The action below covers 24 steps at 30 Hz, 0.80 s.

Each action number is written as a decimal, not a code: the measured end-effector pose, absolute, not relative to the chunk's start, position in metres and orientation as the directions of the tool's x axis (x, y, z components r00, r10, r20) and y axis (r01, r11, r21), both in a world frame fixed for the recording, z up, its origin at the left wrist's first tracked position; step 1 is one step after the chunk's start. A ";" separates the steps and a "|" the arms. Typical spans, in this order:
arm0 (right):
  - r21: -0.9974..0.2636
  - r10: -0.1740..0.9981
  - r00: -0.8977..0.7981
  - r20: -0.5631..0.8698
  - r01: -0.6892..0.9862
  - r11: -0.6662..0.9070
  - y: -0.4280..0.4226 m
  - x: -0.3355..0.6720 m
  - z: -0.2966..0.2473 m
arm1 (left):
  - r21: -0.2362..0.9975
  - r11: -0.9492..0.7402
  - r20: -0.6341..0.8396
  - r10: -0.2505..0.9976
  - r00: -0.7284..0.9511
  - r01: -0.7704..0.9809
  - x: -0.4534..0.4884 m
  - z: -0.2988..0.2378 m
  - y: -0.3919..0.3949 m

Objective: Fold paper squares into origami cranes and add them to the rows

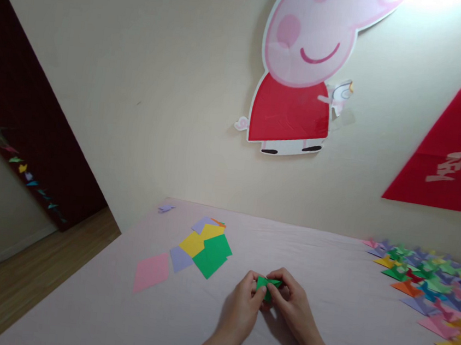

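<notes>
Pale pink cloth (88,311) bears many finished-looking, bird-like origami figures (448,299) on the right and flat, still unfolded paper squares (196,243) on the left, while between them left hand (243,305) and right hand (293,300) closely pinch a green paper piece (261,281), apparently part-folded.

The folded paper (260,282) is green, the cloth (88,306) pale pink.

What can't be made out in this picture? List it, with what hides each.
All in the head view:
Green paper: partly covered by the left hand and right hand.
Pig cutout: top cut off by the upper edge.
Red banner: cut off by the right edge.
Folded papers: count hidden by overlap and the right edge.
</notes>
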State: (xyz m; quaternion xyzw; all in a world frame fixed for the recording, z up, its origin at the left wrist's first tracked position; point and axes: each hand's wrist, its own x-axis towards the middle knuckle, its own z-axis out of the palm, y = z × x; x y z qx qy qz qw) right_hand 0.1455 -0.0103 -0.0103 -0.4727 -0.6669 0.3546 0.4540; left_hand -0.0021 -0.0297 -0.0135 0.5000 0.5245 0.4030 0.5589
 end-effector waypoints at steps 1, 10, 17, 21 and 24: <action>-0.896 0.949 -0.136 0.284 0.315 0.313 -0.010 0.145 -0.009 | 0.987 0.133 -0.142 0.984 0.106 0.088 -0.002 -0.012 -0.032; -0.965 0.976 -0.072 0.204 0.155 0.213 -0.008 0.145 -0.013 | 0.992 0.095 -0.099 0.994 0.046 0.082 0.002 -0.015 -0.031; -0.978 0.987 -0.004 0.159 0.134 0.158 0.000 0.154 -0.015 | 0.993 0.115 -0.112 0.991 0.069 -0.034 0.002 -0.018 -0.027; -0.881 0.944 -0.061 0.323 0.345 0.324 -0.004 0.147 -0.014 | 0.988 0.120 -0.123 0.992 0.032 0.098 -0.001 -0.017 -0.029; -0.778 0.899 -0.069 0.433 0.474 0.412 -0.005 0.143 -0.018 | 0.969 0.105 -0.119 0.992 0.049 0.225 -0.005 -0.005 -0.031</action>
